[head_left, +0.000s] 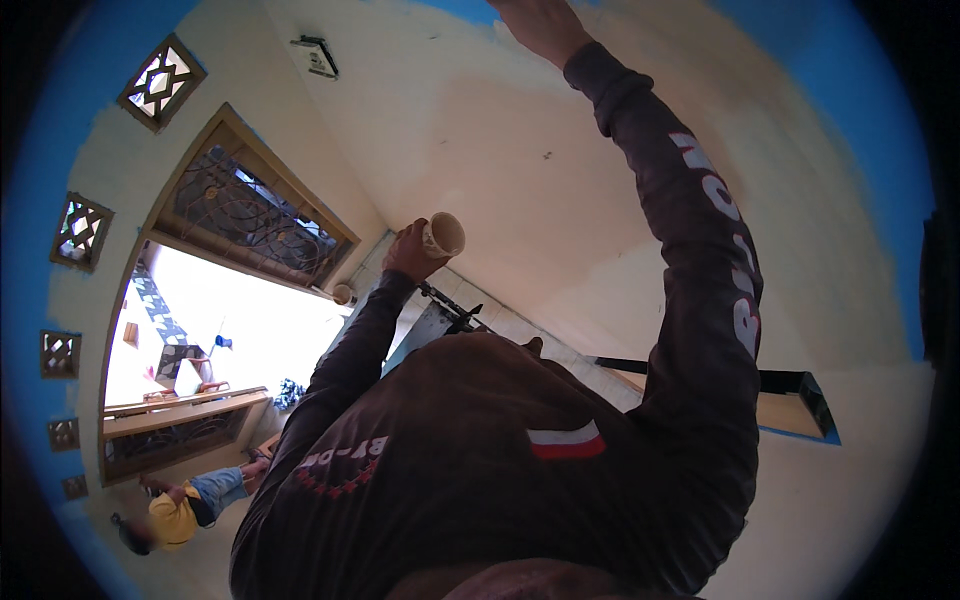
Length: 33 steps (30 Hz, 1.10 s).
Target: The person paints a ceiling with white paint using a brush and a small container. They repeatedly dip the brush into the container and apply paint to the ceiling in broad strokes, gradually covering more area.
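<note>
The left hand [408, 252] has its fingers curled partly closed around the side of 1 pale, round cup [443, 235], the open mouth toward the camera. The right hand [545, 28] is raised near the blue-painted edge of the cream wall [480, 140] — cut off by the frame, so finger opening and any hold cannot be told. Farther out, left of the cup: a grilled panel [250, 212] and, lower, a person in yellow [173, 519].
</note>
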Each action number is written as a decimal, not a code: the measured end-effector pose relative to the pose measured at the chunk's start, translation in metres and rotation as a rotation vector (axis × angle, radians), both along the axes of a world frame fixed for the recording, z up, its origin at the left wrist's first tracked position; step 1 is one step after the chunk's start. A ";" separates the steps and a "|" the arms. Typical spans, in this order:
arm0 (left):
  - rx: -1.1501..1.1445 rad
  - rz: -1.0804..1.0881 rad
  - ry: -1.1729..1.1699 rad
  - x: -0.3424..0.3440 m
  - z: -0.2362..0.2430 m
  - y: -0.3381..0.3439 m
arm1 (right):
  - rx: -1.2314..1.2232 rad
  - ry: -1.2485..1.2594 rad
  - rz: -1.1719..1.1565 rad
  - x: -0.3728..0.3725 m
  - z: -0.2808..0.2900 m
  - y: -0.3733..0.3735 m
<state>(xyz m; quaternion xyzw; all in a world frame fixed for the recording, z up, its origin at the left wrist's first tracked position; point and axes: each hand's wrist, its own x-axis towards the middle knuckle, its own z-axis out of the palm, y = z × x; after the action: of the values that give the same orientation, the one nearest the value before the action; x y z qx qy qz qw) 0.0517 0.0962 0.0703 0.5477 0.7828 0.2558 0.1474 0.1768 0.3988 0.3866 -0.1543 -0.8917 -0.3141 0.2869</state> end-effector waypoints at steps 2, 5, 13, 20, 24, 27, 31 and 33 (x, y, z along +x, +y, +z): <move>-0.022 0.015 0.005 0.000 0.002 0.000 | 0.003 0.013 0.008 -0.005 0.002 0.005; -0.033 0.020 -0.005 -0.001 -0.003 -0.001 | 0.026 0.005 -0.075 -0.010 0.000 0.013; 0.019 0.017 0.004 -0.003 -0.006 -0.001 | 0.036 -0.069 -0.245 0.015 0.000 -0.013; 0.001 0.025 -0.011 -0.001 -0.008 0.001 | 0.122 -0.148 -0.355 0.093 0.019 -0.033; 0.010 0.025 -0.020 -0.003 -0.011 0.002 | 0.160 -0.199 -0.415 0.120 0.029 -0.055; 0.013 0.006 -0.034 -0.005 -0.010 -0.001 | 0.171 -0.211 -0.434 0.136 0.031 -0.063; 0.064 -0.004 -0.045 -0.006 -0.013 -0.001 | 0.131 -0.209 -0.504 0.148 0.030 -0.078; 0.101 -0.010 -0.057 -0.006 -0.012 -0.002 | 0.088 -0.216 -0.552 0.154 0.033 -0.092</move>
<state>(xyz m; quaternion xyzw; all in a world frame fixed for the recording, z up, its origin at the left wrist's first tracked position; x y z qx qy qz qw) 0.0460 0.0943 0.0585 0.5511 0.7615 0.3099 0.1430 0.3311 0.3064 0.4193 -0.3439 -0.8269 -0.4334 0.1003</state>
